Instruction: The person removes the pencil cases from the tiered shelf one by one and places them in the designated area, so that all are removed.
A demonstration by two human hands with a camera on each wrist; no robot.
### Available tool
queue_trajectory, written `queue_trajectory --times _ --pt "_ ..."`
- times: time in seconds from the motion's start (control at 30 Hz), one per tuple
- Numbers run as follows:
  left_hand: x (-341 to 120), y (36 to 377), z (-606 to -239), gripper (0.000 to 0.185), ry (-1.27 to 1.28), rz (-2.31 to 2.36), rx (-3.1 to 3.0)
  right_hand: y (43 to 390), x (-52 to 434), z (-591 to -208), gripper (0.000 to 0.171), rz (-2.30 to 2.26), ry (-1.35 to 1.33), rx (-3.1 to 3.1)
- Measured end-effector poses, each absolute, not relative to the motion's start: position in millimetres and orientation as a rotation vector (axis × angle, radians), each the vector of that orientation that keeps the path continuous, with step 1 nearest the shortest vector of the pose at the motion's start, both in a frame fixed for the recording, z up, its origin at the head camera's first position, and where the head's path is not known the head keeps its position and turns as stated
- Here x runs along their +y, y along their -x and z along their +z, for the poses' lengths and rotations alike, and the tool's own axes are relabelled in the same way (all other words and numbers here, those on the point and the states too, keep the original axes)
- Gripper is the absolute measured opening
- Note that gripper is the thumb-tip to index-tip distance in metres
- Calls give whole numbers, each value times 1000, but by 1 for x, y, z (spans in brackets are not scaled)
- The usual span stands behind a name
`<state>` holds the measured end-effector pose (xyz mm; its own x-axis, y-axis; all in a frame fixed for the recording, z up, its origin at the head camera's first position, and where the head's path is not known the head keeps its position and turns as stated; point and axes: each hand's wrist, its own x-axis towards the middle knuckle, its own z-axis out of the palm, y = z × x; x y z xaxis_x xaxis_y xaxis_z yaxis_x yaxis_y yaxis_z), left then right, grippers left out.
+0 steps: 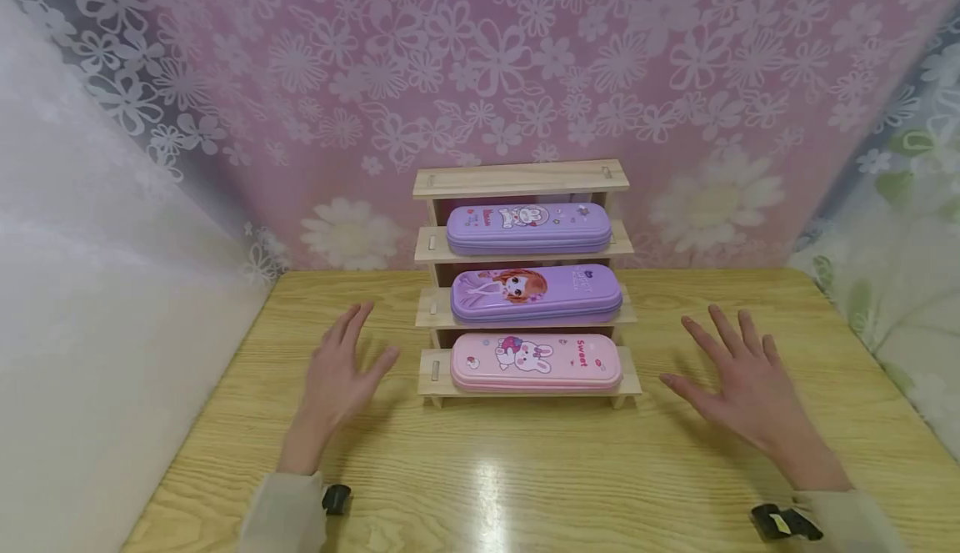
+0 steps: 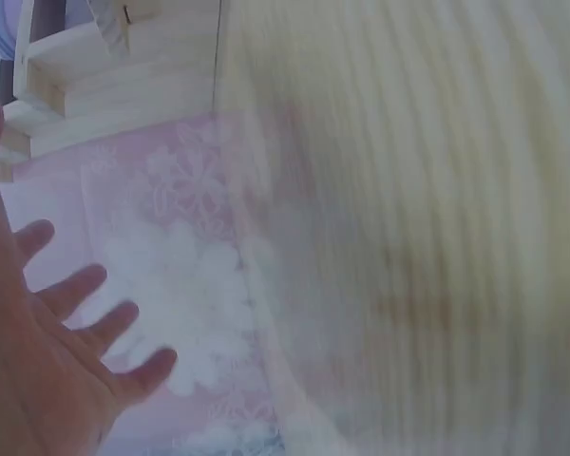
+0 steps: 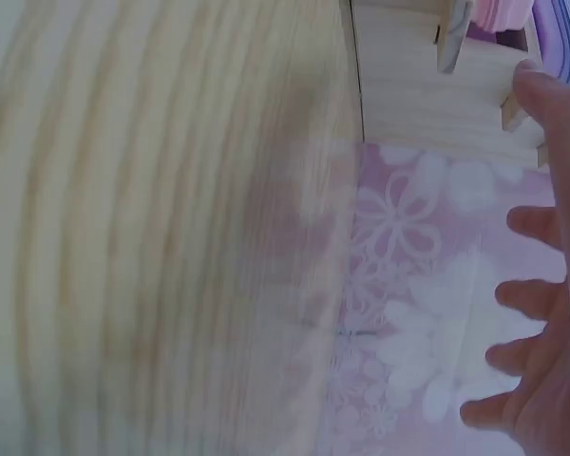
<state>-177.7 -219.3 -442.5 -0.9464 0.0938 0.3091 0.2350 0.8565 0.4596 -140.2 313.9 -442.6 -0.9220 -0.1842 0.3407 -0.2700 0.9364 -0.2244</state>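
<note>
A stepped wooden rack (image 1: 525, 178) stands at the middle of the table in the head view. Its lowest step bears a pink pencil case (image 1: 536, 363) with a bunny print. On the step above lies a purple pencil case (image 1: 536, 293) with a red-haired girl, and higher up another purple pencil case (image 1: 528, 228) with a cartoon print. My left hand (image 1: 341, 378) hovers left of the rack, fingers spread and holding nothing. To the right, my right hand (image 1: 750, 394) is likewise spread, apart from the rack. Both wrist views show the hands (image 2: 47, 361) (image 3: 551, 313) beside the rack's side panels.
The wood-grain table (image 1: 442, 470) extends in front of the rack and to both sides. Behind it hangs a pink floral curtain (image 1: 487, 77). Pale fabric (image 1: 90, 286) borders the table on the left, and leafy fabric (image 1: 907, 228) on the right.
</note>
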Motion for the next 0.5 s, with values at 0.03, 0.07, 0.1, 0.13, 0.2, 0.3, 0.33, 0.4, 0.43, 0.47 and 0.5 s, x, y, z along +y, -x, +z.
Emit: queue_trajectory --times 0.03,0.07,0.1,0.13,0.2,0.3,0.33,0.4,0.43,0.47,0.5 --pt "-217 179 -441 73 259 -799 -2742 141 311 -442 83 413 -358 -2749" --pt "-213 179 -440 70 273 -870 -2723 141 308 -442 81 434 -383 -2715" --pt "-210 181 -439 69 292 -940 -2701 142 305 -442 79 458 -411 -2680" --pt "-207 182 -439 67 310 -1014 -2677 143 302 -442 78 488 -440 -2644" --pt "-201 185 -438 64 356 -1160 -2620 145 295 -442 75 548 -493 -2580" --pt "-191 189 -435 59 406 -1367 -2527 146 285 -444 73 636 -566 -2523" --pt "-187 189 -432 57 412 -1436 -2499 146 282 -444 73 668 -579 -2520" --pt "-180 189 -425 54 424 -1561 -2446 146 275 -445 73 707 -604 -2517" --pt "-177 189 -421 52 421 -1611 -2429 145 272 -446 73 721 -614 -2520" --pt "-174 188 -417 51 420 -1645 -2417 145 269 -446 73 734 -626 -2518" --pt "-171 188 -414 50 421 -1678 -2407 146 266 -447 73 740 -645 -2508"
